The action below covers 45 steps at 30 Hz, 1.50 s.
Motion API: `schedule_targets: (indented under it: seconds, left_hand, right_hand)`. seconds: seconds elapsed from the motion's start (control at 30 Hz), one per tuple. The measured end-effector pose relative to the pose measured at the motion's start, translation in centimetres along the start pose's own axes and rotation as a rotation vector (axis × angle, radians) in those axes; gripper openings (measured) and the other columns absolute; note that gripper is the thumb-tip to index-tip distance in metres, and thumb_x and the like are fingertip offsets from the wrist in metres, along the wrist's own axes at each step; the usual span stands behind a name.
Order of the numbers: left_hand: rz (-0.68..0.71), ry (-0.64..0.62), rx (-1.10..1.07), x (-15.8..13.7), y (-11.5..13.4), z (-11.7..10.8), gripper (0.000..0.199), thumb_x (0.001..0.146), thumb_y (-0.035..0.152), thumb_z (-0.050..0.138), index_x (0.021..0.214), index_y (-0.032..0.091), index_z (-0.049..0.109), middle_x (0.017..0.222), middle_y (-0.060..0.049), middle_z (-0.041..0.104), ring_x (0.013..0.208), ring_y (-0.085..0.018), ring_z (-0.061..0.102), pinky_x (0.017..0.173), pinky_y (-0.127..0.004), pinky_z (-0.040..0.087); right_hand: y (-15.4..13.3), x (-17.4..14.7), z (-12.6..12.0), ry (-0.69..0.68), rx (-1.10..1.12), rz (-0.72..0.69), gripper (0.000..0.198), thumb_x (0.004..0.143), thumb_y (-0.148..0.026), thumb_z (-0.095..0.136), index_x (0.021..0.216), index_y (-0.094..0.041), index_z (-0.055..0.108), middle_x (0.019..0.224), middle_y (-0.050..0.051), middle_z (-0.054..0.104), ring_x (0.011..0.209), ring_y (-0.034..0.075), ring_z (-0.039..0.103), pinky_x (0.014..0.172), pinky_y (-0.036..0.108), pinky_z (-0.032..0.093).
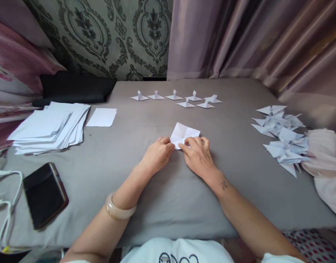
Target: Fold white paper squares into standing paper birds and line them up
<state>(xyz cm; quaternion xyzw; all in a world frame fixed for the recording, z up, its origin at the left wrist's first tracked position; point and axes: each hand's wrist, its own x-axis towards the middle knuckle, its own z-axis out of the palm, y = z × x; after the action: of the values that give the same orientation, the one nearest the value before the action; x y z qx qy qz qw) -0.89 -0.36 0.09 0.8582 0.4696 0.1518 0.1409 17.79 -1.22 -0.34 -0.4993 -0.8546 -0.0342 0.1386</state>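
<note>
A creased white square of paper (181,132) lies on the grey-covered table in front of me, its near edge partly hidden by my fingers. My left hand (159,152) pinches the paper's left corner between thumb and fingers. With its fingers bent over the near right part, my right hand (197,155) presses the sheet down, the thumb near the lower edge. Beyond the paper, several small folded paper birds (174,95) stand in two short rows.
On the left are a stack of white paper (51,126), a single square sheet (102,117), a phone (45,195) and white cables (10,208). A black folded item (77,87) lies behind the stack. At right sit a heap of folded paper pieces (284,135) and a pale cloth (324,160).
</note>
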Motion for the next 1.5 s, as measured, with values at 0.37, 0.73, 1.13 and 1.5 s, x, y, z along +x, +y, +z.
schedule_targets:
  seconds: [0.37,0.73,1.13,1.5]
  left_hand:
    - [-0.191,0.211,-0.301,-0.5,-1.8,1.4,0.011,0.088,0.022,0.060,0.085,0.019,0.071,0.088,-0.004,0.064,0.081,-0.016,0.060,0.077,-0.028,0.048]
    - [-0.305,0.198,-0.306,0.2,-1.5,1.6,0.014,0.088,0.018,0.056,0.084,0.017,0.069,0.087,-0.007,0.061,0.086,-0.020,0.057,0.081,-0.032,0.048]
    - [-0.384,0.144,-0.248,0.7,-1.0,1.3,0.013,0.087,0.023,0.056,0.082,0.017,0.067,0.085,-0.007,0.058,0.084,-0.020,0.054,0.081,-0.034,0.045]
    - [-0.498,0.164,-0.242,0.8,-1.2,1.5,0.012,0.083,0.027,0.063,0.089,0.017,0.061,0.094,-0.009,0.055,0.092,-0.025,0.047,0.087,-0.039,0.042]
  right_hand:
    - [0.3,1.8,-0.9,-0.100,0.147,0.077,0.024,0.094,-0.031,0.053,0.089,-0.024,0.075,0.096,0.004,0.067,0.095,0.019,0.053,0.093,0.037,0.024]
    - [0.6,4.9,-1.8,-0.356,0.216,0.269,0.024,0.088,-0.030,0.051,0.077,-0.021,0.070,0.088,0.003,0.071,0.091,0.020,0.061,0.087,0.036,0.030]
    - [0.6,6.5,-2.2,-0.501,0.137,0.292,0.027,0.088,-0.029,0.047,0.089,-0.022,0.072,0.097,0.006,0.074,0.094,0.022,0.064,0.092,0.036,0.033]
    - [0.2,7.2,-2.9,-0.552,0.098,0.298,0.026,0.089,-0.029,0.048,0.093,-0.021,0.072,0.098,0.008,0.073,0.094,0.023,0.064,0.087,0.035,0.036]
